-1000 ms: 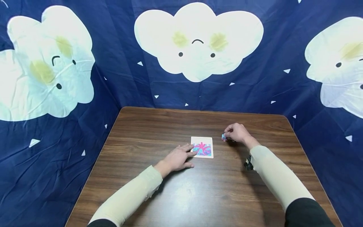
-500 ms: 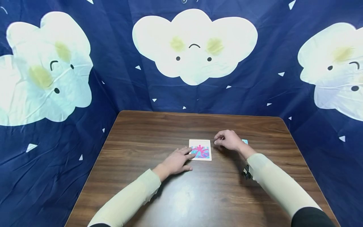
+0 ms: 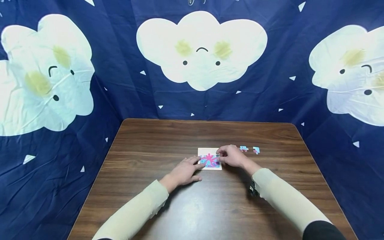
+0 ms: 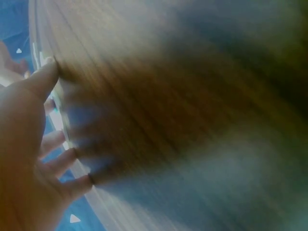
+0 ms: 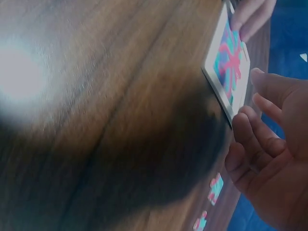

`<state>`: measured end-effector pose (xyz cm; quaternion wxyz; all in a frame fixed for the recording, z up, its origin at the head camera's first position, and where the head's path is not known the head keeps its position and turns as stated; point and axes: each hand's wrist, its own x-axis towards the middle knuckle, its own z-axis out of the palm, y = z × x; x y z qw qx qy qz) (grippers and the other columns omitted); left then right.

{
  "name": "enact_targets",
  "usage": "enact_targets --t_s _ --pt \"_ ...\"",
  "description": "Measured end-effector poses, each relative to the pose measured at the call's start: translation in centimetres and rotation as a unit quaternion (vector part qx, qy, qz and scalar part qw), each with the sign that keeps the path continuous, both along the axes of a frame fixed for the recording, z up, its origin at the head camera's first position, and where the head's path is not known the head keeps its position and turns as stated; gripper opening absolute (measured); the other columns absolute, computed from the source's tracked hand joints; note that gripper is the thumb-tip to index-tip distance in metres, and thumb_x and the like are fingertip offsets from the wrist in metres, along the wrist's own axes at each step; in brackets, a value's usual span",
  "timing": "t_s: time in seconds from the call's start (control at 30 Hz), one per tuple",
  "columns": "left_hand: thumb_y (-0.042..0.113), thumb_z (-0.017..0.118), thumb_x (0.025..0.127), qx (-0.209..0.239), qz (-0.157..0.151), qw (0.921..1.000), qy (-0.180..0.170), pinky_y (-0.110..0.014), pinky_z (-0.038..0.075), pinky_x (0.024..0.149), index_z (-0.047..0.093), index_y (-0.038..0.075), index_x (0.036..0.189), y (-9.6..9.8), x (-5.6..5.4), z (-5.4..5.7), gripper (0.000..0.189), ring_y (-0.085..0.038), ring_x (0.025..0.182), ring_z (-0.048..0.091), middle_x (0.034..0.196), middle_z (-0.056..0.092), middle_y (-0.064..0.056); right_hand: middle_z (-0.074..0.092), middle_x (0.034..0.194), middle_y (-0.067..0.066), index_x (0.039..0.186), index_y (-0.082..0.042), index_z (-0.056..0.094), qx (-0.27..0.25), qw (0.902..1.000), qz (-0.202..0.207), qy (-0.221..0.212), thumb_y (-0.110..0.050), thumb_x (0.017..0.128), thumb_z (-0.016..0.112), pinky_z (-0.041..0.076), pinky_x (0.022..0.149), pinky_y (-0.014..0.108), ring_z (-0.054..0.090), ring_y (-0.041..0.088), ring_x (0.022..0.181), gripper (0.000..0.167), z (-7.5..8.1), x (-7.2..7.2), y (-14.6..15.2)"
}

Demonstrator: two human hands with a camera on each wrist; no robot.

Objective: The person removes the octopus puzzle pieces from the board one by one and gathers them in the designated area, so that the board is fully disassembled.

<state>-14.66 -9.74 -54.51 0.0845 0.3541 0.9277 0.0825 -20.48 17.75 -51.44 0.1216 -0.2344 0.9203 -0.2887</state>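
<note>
A small white-framed jigsaw puzzle (image 3: 209, 150) with a pink octopus on blue lies mid-table; its upper strip is pale. My left hand (image 3: 185, 171) rests its spread, straight fingers on the puzzle's left side, with the thumb on the table. Over the right edge is my right hand (image 3: 232, 156), thumb and fingers bent toward each other. In the right wrist view the right hand (image 5: 269, 139) shows a gap between thumb and fingertips; no piece can be made out there. Loose puzzle pieces (image 3: 244, 148) lie just beyond this hand, one partly hidden by it.
Another loose piece (image 3: 256, 150) lies farther right. The brown wooden table (image 3: 156, 140) has its back edge against a dark blue curtain (image 3: 174, 96) with white clouds. The left wrist view is blurred, mostly showing wood and shadow.
My right hand has moved left from beside the loose pieces to the puzzle's right edge, uncovering pieces behind it. My left hand stays on the puzzle. The head view has shifted slightly.
</note>
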Motion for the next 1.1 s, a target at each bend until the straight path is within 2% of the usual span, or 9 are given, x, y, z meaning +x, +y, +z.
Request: enact_targets --t_s 0.2,0.33,0.57,0.8,1.1 --pt "0.055 0.061 0.098 -0.002 0.000 1.0000 -0.004 -0.059 0.036 0.118 0.047 0.026 0.156 0.1 -0.1 0.1 0.066 -0.036 0.151 0.035 0.166 0.034 -0.013 0.071 0.097 0.003 0.111 -0.011 0.077 0.026 0.9990 0.010 0.036 -0.025 0.088 0.082 0.054 0.081 0.038 0.064 0.017 0.087 0.028 -0.6 0.0 -1.1" --pt "0.055 0.061 0.098 -0.005 -0.003 1.0000 -0.002 -0.060 0.036 0.117 0.047 0.027 0.156 0.1 -0.1 0.2 0.065 -0.038 0.151 0.035 0.165 0.035 -0.015 0.073 0.095 0.001 0.108 -0.011 0.078 0.030 0.9983 0.020 0.045 -0.024 0.086 0.083 0.055 0.083 0.038 0.065 0.015 0.088 0.026 -1.0 -0.1 -1.6" --pt "0.054 0.062 0.098 -0.008 -0.014 0.9998 0.014 -0.060 0.039 0.115 0.050 0.027 0.154 0.1 -0.2 0.3 0.063 -0.039 0.148 0.038 0.163 0.038 -0.017 0.074 0.096 -0.001 0.109 -0.011 0.078 0.040 0.9985 0.018 0.032 -0.024 0.086 0.082 0.055 0.086 0.039 0.065 0.015 0.090 0.027 -1.1 -0.1 -2.0" --pt "0.055 0.062 0.098 -0.008 -0.018 0.9997 0.014 -0.059 0.037 0.116 0.051 0.026 0.153 0.2 -0.2 0.4 0.063 -0.039 0.149 0.038 0.163 0.037 -0.017 0.075 0.101 0.001 0.111 -0.012 0.079 0.059 0.9977 0.013 0.031 -0.027 0.084 0.084 0.054 0.091 0.041 0.067 0.016 0.095 0.030 -0.9 0.4 -2.3" --pt "0.054 0.062 0.098 -0.011 -0.022 0.9995 0.020 -0.060 0.038 0.116 0.050 0.026 0.154 0.2 -0.2 0.2 0.064 -0.039 0.149 0.038 0.164 0.039 -0.006 0.075 0.098 0.000 0.110 -0.013 0.079 0.057 0.9977 0.012 0.036 -0.026 0.085 0.084 0.053 0.090 0.041 0.068 0.017 0.095 0.029 -1.3 0.5 -2.3"
